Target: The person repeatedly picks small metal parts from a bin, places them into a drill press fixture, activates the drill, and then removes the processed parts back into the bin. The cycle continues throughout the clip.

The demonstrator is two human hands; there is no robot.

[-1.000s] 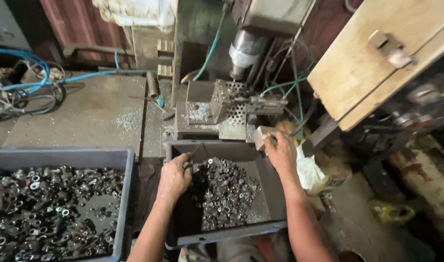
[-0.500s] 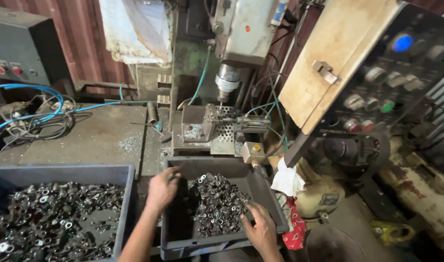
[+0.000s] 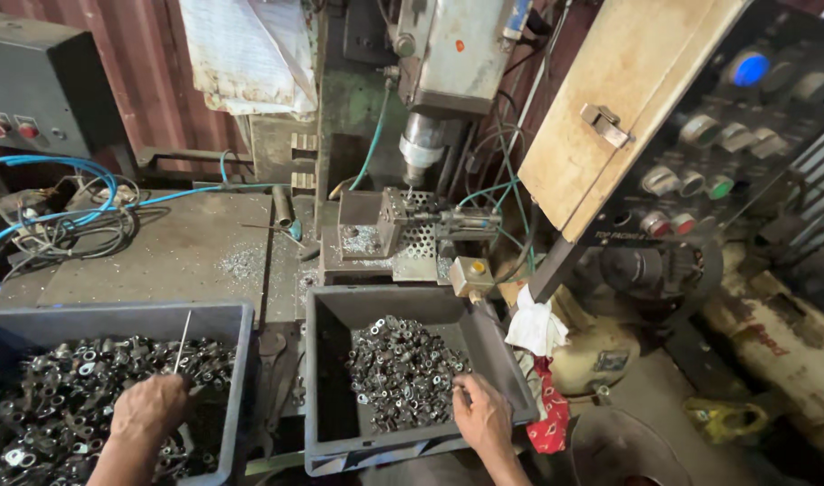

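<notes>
Two grey bins of small metal parts sit before the drill press [image 3: 448,63]: in the left bin [image 3: 115,317] the left hand [image 3: 151,407] is closed around a thin metal rod [image 3: 183,340] standing up among the parts, and in the right bin [image 3: 403,301] the right hand [image 3: 482,416] pinches at loose parts [image 3: 403,369], fingers curled. Sharp edges could nick bare fingers, I judge, or the rod could slip. Further right, a tan cabinet door [image 3: 610,99] with a latch fronts a dark panel [image 3: 736,135] of blue, green and red round buttons.

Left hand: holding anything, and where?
Left hand holds a thin metal rod by its lower end, over the left bin's metal parts.
</notes>
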